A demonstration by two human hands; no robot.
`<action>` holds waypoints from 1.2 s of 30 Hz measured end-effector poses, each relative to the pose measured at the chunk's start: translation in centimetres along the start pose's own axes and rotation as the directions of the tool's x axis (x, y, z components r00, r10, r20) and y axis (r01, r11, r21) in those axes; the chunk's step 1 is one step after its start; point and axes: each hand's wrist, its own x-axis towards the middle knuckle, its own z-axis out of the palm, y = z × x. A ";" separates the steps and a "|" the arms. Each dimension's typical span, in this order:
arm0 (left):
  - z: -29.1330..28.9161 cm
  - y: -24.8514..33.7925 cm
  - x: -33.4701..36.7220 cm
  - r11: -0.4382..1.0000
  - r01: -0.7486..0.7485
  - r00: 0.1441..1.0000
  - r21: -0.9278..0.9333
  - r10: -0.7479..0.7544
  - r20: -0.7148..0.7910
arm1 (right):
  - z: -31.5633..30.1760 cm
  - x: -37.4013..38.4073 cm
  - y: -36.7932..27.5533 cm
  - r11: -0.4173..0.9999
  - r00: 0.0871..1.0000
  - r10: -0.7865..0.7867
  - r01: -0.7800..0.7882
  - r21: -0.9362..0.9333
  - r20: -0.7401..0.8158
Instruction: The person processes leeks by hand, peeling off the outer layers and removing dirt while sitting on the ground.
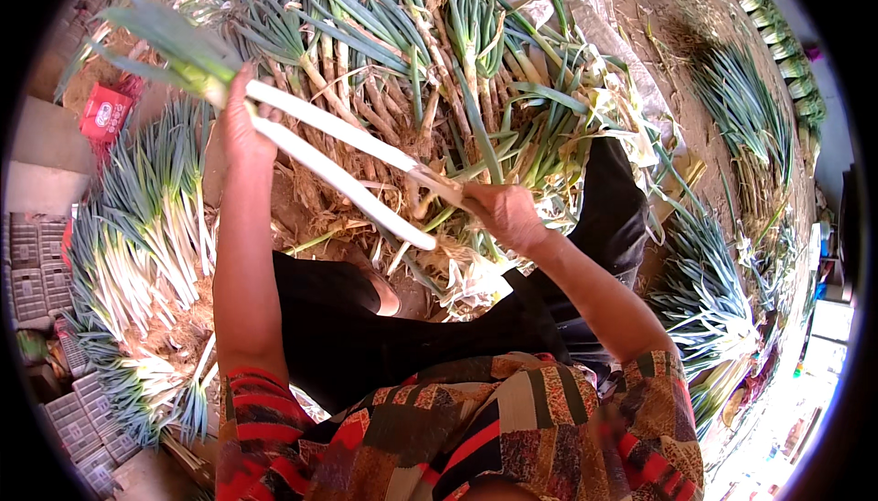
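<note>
Two long green onions with clean white stalks are gripped in my left hand, their green tops fanning out to the upper left. The lower stalk ends in a root tuft above my lap. The upper stalk runs across to my right hand, whose fingers are closed on its root end, where a brownish outer skin covers the white. Whether that skin is loose from the stalk I cannot tell. Just beyond both hands lies a big pile of soil-brown, unpeeled green onions.
Clean white-stalked green onions lie in a heap on the left, near a red box and grey crates. More bunches lie at the right. Peeled skins litter the ground between my legs. A pale sheet lies beyond the pile.
</note>
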 end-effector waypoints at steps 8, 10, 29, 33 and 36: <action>-2.7 1.6 2.5 0.995 -0.034 0.999 -0.090 0.032 -0.027 | -5.1 -3.3 17.0 0.810 0.888 0.374 -0.454 -0.372 -0.268; -3.9 1.4 3.0 0.996 0.010 0.997 -0.089 -0.003 0.077 | -6.2 -2.5 18.0 0.762 0.862 0.429 -0.506 -0.403 -0.271; -3.5 0.3 4.1 0.988 0.055 0.998 -0.143 -0.055 0.005 | -5.3 7.7 -1.1 0.956 0.970 -0.153 0.096 -0.278 -0.190; -2.2 -0.8 2.9 0.954 0.199 0.958 -0.223 -0.140 0.252 | -2.7 9.3 -2.9 0.759 0.973 -0.090 -0.072 0.647 0.213; -1.9 -0.4 2.3 0.957 0.210 0.936 -0.202 -0.137 0.325 | -3.5 8.5 -3.0 0.424 0.889 -0.116 -0.359 0.831 0.443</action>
